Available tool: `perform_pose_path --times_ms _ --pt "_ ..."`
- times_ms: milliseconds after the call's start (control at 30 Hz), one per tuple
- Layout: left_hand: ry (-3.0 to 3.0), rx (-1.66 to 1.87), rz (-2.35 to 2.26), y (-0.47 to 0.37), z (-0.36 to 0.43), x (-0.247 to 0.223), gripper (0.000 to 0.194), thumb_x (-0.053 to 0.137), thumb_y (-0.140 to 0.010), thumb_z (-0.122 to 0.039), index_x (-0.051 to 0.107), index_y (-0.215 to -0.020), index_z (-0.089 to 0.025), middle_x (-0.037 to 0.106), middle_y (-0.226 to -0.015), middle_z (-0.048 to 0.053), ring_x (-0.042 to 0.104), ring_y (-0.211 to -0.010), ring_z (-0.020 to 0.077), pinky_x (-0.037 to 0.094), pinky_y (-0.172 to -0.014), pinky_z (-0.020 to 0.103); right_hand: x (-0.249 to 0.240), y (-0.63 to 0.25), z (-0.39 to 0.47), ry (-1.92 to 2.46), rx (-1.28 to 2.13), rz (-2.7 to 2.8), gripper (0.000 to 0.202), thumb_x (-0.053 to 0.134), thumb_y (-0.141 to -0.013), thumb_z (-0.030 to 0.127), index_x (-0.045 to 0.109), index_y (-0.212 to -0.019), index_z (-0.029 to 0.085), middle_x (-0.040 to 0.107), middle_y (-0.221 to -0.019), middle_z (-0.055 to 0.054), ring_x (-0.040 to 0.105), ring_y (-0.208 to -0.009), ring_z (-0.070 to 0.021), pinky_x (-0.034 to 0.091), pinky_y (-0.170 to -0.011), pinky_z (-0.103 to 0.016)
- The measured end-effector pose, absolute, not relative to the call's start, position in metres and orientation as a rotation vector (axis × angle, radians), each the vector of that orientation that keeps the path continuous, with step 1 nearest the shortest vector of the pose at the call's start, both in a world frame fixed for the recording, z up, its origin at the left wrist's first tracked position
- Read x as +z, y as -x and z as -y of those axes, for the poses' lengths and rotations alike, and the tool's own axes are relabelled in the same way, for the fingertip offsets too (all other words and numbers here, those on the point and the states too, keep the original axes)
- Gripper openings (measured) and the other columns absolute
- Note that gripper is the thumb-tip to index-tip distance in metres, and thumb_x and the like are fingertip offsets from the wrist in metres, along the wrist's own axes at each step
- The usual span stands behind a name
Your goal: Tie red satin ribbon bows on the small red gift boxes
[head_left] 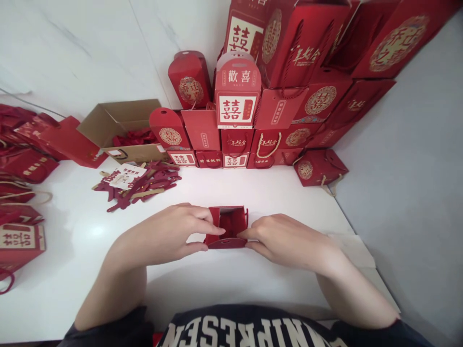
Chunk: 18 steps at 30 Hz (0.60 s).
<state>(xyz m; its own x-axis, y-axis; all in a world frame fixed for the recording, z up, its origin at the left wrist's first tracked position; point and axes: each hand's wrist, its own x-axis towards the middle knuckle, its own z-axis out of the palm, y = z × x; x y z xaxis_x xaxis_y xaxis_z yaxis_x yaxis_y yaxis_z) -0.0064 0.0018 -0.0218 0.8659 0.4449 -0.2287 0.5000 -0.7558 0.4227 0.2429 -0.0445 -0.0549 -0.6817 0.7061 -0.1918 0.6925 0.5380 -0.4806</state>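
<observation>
In the head view a small red gift box (227, 243) stands on the white table with its top open, and its dark red inside shows. My left hand (184, 226) grips the box's left side, the forefinger reaching over the rim and the thumb outside. At the right side my right hand (275, 238) does likewise, its forefinger bent over the edge and its thumb near the front corner. Both hands are closed on the box walls. The bottom of the box is too dark to make out.
Stacked red gift boxes and bags (238, 106) line the back wall. A small red box (320, 167) stands at the right. Left of centre are a pile of dark red ribbons (152, 180) and an open cardboard carton (121, 120). More red bags (21, 241) crowd the left edge.
</observation>
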Motion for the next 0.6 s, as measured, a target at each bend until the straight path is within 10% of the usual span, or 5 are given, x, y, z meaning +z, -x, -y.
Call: perform_pose_path --times_ms 333,500,600 --pt "-2.447 -0.068 -0.912 -0.009 -0.003 -0.029 0.025 0.055 -0.087 -0.039 0.062 -0.107 -0.027 0.068 -0.099 0.0 0.064 -0.086 0.0183 0.048 -0.076 0.029 -0.052 -0.238 0.042 1.477 0.494 2.659 0.012 0.057 -0.087 0.025 0.057 -0.097 0.018 0.071 -0.086 -0.005 0.066 -0.072 -0.0208 0.035 -0.056 -0.028" --pt "-2.475 0.04 -1.071 -0.001 -0.013 -0.034 0.047 0.057 -0.084 -0.047 0.053 -0.126 -0.027 0.058 -0.13 0.005 0.053 -0.119 0.0253 0.042 -0.099 0.035 -0.065 -0.223 0.035 1.611 0.309 2.645 0.016 0.056 -0.088 0.031 0.06 -0.09 0.016 0.071 -0.081 -0.007 0.067 -0.072 -0.0229 0.037 -0.058 -0.029" --pt "-2.352 -0.224 -1.076 0.001 -0.013 -0.037 0.046 0.054 -0.083 -0.054 0.061 -0.117 -0.025 0.07 -0.105 0.006 0.064 -0.097 0.0246 0.048 -0.081 0.032 -0.068 -0.224 0.028 1.786 0.103 2.557 0.016 0.052 -0.09 0.027 0.06 -0.087 0.014 0.07 -0.079 -0.009 0.067 -0.075 -0.024 0.039 -0.061 -0.031"
